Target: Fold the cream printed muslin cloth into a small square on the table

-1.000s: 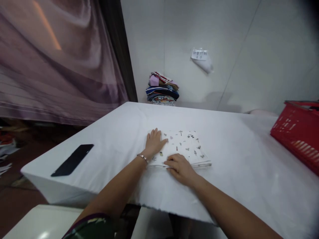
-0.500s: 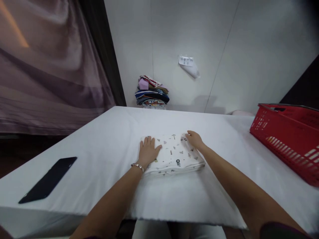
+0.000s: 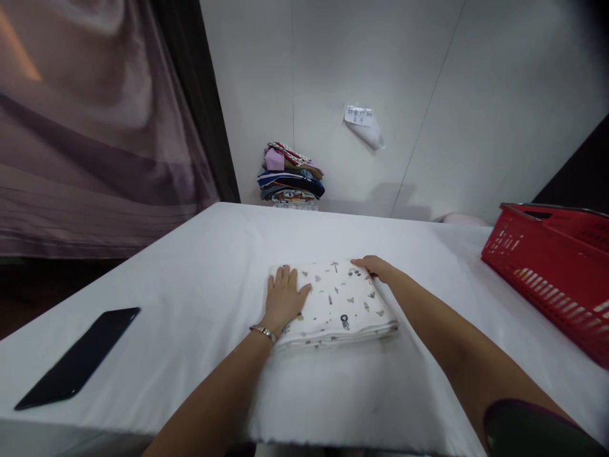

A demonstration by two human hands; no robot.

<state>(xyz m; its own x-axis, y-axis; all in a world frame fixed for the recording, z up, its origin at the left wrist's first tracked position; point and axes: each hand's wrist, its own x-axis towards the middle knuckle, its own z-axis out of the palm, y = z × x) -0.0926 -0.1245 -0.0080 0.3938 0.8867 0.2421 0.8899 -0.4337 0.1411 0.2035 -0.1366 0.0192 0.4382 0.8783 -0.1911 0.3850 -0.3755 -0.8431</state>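
Observation:
A white cloth (image 3: 339, 301) printed with small scattered figures lies folded into a neat, layered rectangle on the white-covered table (image 3: 204, 266). Flat on its left part rests my left hand (image 3: 284, 295), fingers spread, with a bracelet at the wrist. At the cloth's far right corner, my right hand (image 3: 378, 265) has its fingers closed on the edge. Some of those fingers are hidden under or behind the fabric.
A red plastic basket (image 3: 547, 273) stands at the table's right side. On the left lies a dark, flat slab (image 3: 78, 358). Behind the far edge is a stack of folded clothes (image 3: 291, 181) by the wall. A purplish curtain (image 3: 95, 139) hangs at left.
The cloth's right side, raised and blurred before, now lies flat and smooth. My right hand has shifted slightly down at the corner. My left hand stays on the cloth.

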